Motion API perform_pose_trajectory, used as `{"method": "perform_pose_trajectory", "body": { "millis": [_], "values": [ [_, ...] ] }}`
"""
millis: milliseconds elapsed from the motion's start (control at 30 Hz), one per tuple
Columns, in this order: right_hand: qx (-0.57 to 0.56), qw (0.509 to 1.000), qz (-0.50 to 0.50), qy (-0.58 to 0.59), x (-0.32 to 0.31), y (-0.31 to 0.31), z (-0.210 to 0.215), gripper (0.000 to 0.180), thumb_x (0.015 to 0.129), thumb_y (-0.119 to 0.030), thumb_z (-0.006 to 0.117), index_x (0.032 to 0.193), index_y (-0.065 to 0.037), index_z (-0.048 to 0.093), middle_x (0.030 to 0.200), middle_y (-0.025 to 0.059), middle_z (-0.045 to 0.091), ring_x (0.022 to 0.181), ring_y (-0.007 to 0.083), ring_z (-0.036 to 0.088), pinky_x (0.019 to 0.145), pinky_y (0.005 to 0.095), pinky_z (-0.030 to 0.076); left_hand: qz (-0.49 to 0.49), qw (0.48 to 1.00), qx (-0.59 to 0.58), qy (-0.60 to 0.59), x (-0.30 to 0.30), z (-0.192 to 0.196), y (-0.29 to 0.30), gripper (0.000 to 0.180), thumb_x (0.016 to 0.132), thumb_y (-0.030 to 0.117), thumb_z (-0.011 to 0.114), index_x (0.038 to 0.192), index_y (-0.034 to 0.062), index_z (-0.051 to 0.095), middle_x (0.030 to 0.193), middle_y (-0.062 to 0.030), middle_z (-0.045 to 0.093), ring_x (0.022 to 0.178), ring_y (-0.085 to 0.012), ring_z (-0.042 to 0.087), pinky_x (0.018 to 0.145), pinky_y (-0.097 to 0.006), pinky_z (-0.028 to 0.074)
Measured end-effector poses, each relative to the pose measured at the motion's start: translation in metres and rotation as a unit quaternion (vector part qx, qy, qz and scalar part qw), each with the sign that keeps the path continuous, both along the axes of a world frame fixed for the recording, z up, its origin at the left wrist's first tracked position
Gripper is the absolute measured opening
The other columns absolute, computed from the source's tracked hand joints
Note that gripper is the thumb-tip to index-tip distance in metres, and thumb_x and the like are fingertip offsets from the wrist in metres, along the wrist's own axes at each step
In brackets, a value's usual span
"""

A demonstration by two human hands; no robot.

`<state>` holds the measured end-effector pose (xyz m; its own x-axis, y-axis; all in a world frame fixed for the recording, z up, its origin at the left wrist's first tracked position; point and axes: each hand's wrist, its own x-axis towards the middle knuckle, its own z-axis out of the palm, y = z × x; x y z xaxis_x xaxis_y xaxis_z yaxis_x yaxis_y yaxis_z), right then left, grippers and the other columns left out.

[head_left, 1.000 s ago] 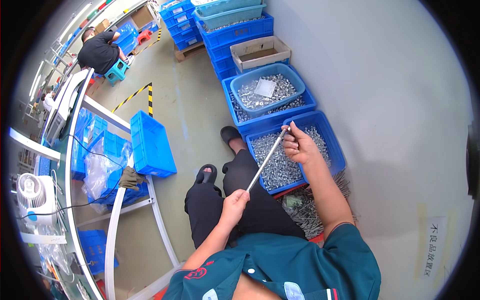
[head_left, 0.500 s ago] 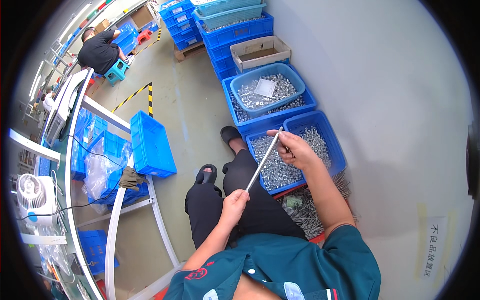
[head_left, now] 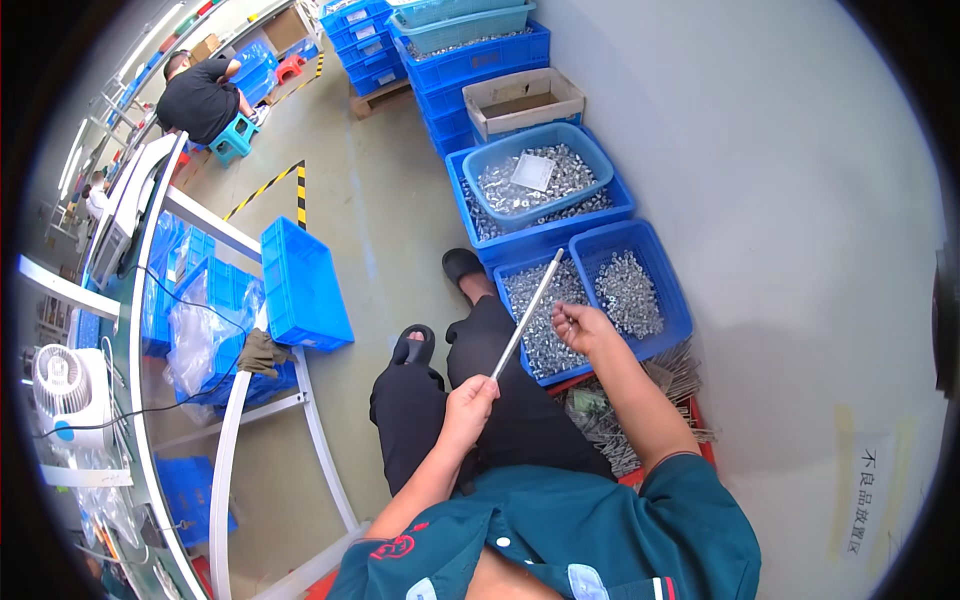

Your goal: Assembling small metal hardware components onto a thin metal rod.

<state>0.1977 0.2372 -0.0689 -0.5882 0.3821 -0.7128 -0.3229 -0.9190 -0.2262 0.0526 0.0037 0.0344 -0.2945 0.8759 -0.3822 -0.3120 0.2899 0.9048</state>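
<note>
My left hand point(head_left: 470, 412), in front of my lap, is closed round the lower end of a slim silver metal rod point(head_left: 527, 318). The rod slants up and away to the right, over the small metal parts point(head_left: 540, 345) in a blue bin. My right hand point(head_left: 582, 328) hovers over these parts, apart from the rod. Its fingers are curled together, and whether something small is in them is hidden. Just right of it, a second blue bin point(head_left: 676, 300) holds more small metal nuts or sleeves. Many long thin metal rods point(head_left: 605, 420) lie beneath my right forearm in a red container.
Farther off stand a light-blue basket point(head_left: 480, 165) of metal parts, an open carton point(head_left: 525, 100) and stacked blue crates point(head_left: 480, 68). At left are a white-framed bench point(head_left: 228, 470), a tilted blue crate point(head_left: 305, 285) and a fan point(head_left: 75, 395). A person point(head_left: 200, 98) sits far left.
My right hand has come off the rod's upper end and moved down toward me, its fingers now curled. The left hand still holds the rod in nearly the same place.
</note>
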Motion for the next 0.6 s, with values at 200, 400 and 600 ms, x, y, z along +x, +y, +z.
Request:
{"method": "perform_pose_trajectory", "body": {
  "millis": [200,400,600],
  "values": [
    [0.108,0.992,0.009,0.072,-0.005,0.007,0.051,0.021,0.089,-0.026,0.053,0.086,-0.005,0.051,0.071,0.0030,0.051,0.049,0.0065,0.042,0.036,0.0154,0.029,0.001,1.000,0.001,0.013,-0.002,0.001,-0.002,0.022,0.091,0.021,0.046,0.075,0.0070,0.051,0.048,0.0081,0.030,0.037,-0.0010,0.022,0.035,-0.019,0.015],
    [0.092,0.981,-0.015,0.173,-0.004,0.018,0.085,0.023,0.086,-0.029,0.057,0.088,-0.007,0.053,0.066,0.0003,0.047,0.047,0.0051,0.039,0.036,0.0153,0.028,0.003,1.000,0.004,0.022,0.000,0.000,-0.002,0.021,0.091,0.019,0.047,0.074,0.0070,0.051,0.048,0.0081,0.030,0.037,-0.0009,0.023,0.035,-0.019,0.014],
    [0.111,0.974,-0.008,0.198,-0.003,0.025,0.103,0.021,0.087,-0.024,0.056,0.092,-0.003,0.055,0.068,0.0020,0.047,0.052,0.0052,0.039,0.038,0.0153,0.029,-0.005,0.999,-0.021,0.030,-0.001,0.003,-0.005,0.020,0.089,0.019,0.051,0.073,0.0065,0.054,0.055,0.0078,0.037,0.047,-0.0004,0.031,0.042,-0.018,0.023]
  ]
}}
